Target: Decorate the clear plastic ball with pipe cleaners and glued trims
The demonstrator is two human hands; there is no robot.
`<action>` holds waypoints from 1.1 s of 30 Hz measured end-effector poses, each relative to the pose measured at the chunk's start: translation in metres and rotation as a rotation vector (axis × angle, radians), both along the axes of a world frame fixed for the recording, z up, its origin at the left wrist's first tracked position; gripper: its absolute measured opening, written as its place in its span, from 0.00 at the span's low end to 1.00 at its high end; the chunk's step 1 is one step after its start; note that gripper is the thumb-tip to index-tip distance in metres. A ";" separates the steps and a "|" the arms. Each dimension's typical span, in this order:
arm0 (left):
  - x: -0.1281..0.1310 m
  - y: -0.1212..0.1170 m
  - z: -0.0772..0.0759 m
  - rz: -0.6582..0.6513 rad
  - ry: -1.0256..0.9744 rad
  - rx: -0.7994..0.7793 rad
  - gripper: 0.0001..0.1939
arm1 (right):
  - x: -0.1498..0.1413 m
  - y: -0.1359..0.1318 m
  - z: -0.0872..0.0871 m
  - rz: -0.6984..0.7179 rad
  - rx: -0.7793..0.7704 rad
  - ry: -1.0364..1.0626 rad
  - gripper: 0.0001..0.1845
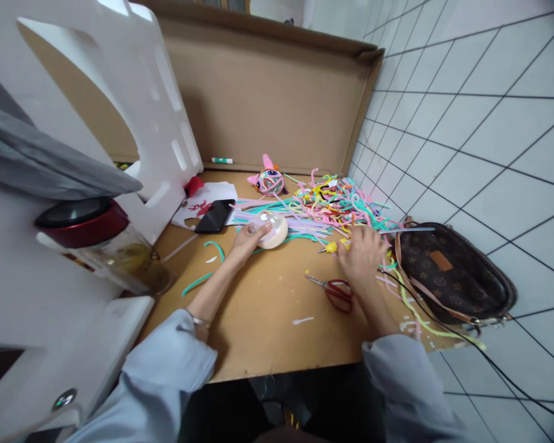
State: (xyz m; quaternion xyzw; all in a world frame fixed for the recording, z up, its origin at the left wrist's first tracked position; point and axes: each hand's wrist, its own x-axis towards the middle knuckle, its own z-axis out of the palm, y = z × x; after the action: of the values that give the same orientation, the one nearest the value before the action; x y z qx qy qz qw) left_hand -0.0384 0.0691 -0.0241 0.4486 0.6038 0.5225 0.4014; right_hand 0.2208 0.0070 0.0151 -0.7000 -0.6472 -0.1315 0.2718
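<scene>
1. Clear ball is mid-frame, held by the left hand. The thumb is on it, maybe so it can't roll.
2. Right hand, right of middle, curls by the yellow tool; I can't tell if it grips.
3. Red scissors lie below on the counter, probably for easy reach.

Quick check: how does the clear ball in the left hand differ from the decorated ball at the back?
The clear ball looks pale and see-through, while the decorated ball is multicoloured. The clear ball shows no attachments; the decorated ball has pink pieces sticking out. The left hand holds the clear ball, while the decorated ball sits near the cardboard panel. Both are rounded.
</scene>
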 end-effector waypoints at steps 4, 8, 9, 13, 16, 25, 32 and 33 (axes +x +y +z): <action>0.000 -0.003 0.004 -0.023 0.012 -0.018 0.35 | -0.050 0.029 -0.002 0.576 0.004 0.358 0.24; -0.001 -0.003 0.003 -0.059 -0.016 -0.002 0.36 | -0.088 0.058 -0.019 0.670 -0.125 0.592 0.30; -0.001 -0.003 0.003 -0.065 -0.022 -0.001 0.36 | -0.092 0.061 -0.023 0.663 -0.139 0.631 0.29; 0.002 -0.004 0.005 -0.066 -0.056 -0.005 0.36 | -0.094 0.062 -0.036 0.667 -0.128 0.692 0.27; 0.003 -0.005 0.006 -0.048 -0.053 -0.012 0.36 | -0.092 0.060 -0.038 0.668 -0.117 0.703 0.25; 0.001 -0.001 0.002 -0.040 0.032 0.004 0.33 | -0.093 0.059 -0.037 0.651 -0.121 0.662 0.25; 0.006 -0.004 0.006 -0.070 -0.008 0.015 0.29 | -0.096 0.054 -0.035 0.649 -0.088 0.663 0.28; 0.007 -0.005 0.007 -0.080 -0.015 0.019 0.28 | -0.097 0.052 -0.035 0.660 -0.064 0.664 0.29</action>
State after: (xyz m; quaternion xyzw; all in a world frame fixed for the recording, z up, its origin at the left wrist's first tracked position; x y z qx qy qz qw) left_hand -0.0318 0.0644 -0.0171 0.4722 0.5773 0.5154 0.4220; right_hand 0.1240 0.0594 -0.0197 -0.4689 -0.7171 0.2129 0.4697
